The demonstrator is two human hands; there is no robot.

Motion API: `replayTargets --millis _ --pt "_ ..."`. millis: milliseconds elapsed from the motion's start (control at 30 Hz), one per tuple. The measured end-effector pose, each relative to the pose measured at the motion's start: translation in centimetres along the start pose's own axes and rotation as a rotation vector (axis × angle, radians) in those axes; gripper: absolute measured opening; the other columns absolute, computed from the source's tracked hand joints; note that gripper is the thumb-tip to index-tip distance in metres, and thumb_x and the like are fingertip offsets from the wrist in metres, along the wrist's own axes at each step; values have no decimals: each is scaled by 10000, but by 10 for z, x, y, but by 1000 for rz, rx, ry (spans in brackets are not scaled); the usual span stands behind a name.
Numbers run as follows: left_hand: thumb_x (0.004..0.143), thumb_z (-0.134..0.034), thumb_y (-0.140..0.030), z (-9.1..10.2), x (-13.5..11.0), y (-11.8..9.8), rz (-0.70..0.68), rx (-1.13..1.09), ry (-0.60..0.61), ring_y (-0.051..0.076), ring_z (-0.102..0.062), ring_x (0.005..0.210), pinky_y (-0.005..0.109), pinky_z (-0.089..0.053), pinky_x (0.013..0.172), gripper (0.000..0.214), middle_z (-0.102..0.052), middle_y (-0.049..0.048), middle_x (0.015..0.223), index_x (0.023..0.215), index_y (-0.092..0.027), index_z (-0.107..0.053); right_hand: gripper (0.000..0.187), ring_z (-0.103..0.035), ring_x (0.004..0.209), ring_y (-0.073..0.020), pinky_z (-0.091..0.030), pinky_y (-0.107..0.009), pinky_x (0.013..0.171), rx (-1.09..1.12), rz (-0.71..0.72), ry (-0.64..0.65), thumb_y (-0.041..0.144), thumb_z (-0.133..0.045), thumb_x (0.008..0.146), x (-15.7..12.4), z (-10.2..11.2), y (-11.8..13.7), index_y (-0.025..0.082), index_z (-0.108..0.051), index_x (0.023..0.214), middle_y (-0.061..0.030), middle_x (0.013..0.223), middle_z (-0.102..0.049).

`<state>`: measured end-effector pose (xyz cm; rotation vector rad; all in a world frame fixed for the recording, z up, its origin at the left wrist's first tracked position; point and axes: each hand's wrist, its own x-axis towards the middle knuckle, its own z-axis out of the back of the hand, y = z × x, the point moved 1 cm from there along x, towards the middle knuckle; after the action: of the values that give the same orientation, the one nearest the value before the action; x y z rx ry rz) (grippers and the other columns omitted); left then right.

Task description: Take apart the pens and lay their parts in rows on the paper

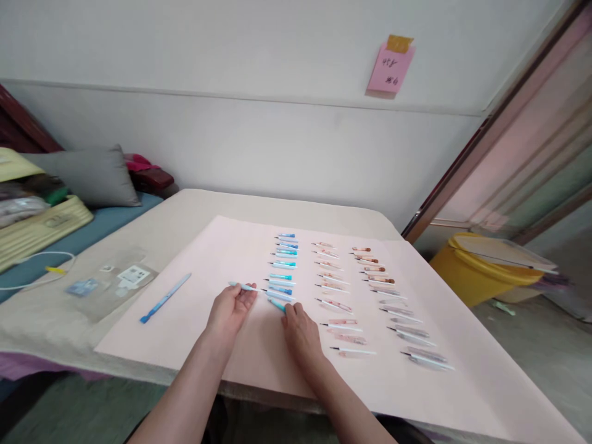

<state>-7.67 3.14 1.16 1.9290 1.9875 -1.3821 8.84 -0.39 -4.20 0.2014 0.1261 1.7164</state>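
Note:
My left hand (234, 303) is closed in a pinch on a slim light-blue pen piece (240, 285), its pale end pointing right. To its right, my right hand (301, 333) has its fingers closed on a blue pen barrel (276, 304) lying low at the paper. Just beyond both hands runs a column of blue pen barrels (283, 264), with white dark-tipped refills beside them. The nearest refill (272, 295) lies between the hands. A whole-looking blue pen (165, 298) rests alone on the left of the pale paper sheet (222, 246).
Right of my hands lie columns of pink pen barrels (342, 322), brown-ended barrels (371, 269) and greyish clear barrels (411, 332) with refills. Clear plastic bags (132, 277) lie on the table's left. A yellow bin (467, 271) stands on the floor at right.

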Motion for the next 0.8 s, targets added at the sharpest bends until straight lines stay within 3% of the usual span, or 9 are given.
replayTargets --millis 333,567,800 --pt "814 -431 -23 3 12 -5 -18 58 -16 151 -658 690 274 -565 604 149 -620 68 715 749 -150 -474 158 -592 737 -170 -350 -261 556 -13 9 38 216 -344 928 5 -7 0 192 -499 936 -63 940 -546" --pt "756 -509 -13 9 20 11 74 203 94 208 -671 716 338 -563 610 144 -644 117 757 724 -146 -464 180 -594 703 -172 -364 -265 559 7 -10 4 168 -335 915 8 -8 3 187 -514 908 -61 912 -551" --pt "746 -554 -39 13 26 13 70 333 151 238 -675 704 335 -547 600 145 -652 142 800 709 -147 -463 243 -596 683 -185 -349 -278 537 -3 4 -39 28 -339 842 13 -4 12 172 -530 881 -64 889 -555"
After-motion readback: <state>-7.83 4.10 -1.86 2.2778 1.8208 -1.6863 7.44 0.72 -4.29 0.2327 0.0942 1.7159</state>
